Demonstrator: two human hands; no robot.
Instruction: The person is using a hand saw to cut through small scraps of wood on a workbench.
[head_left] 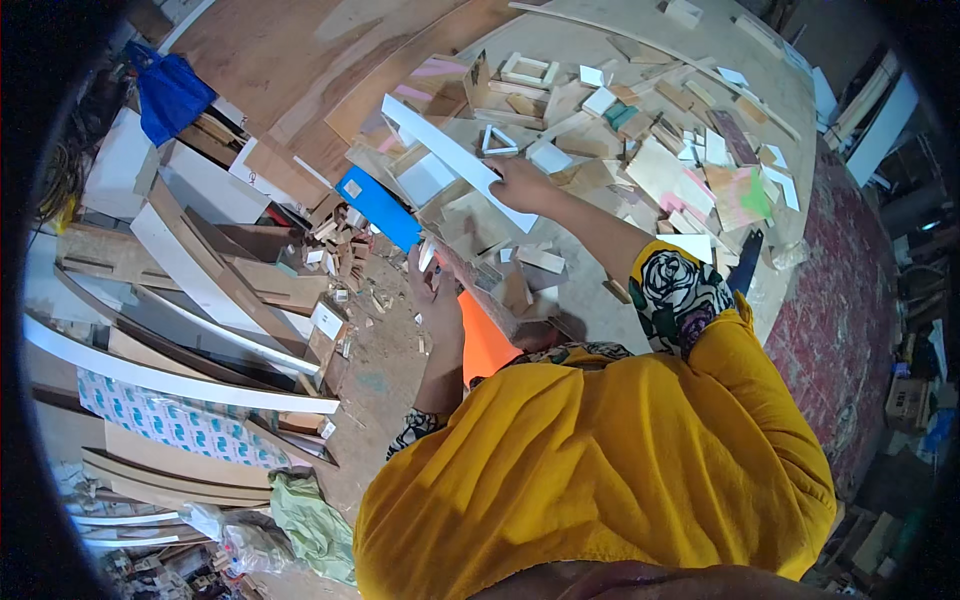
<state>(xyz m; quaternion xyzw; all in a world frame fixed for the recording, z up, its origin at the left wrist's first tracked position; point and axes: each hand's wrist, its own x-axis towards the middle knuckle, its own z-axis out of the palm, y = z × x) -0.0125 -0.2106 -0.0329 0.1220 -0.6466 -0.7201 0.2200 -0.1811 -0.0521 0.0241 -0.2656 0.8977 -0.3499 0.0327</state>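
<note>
My right hand [518, 185] grips a long white strip [430, 135] that lies diagonally above scattered offcuts. My left hand [432, 290] is lower and further left, beside the table's near edge, with fingers curled by a small white piece [427, 252]; what it holds is unclear. A bright blue board [378, 205] reaches down toward that hand. An orange panel [483, 340] shows below the edge, partly hidden by my yellow garment.
The worktable [760, 310] carries many wood and white offcuts [660, 170]. At left stand long boards [230, 280], a blue bag [160, 90] and a green cloth [310, 525], with scraps on the floor [375, 350]. A red surface [830, 300] lies at right.
</note>
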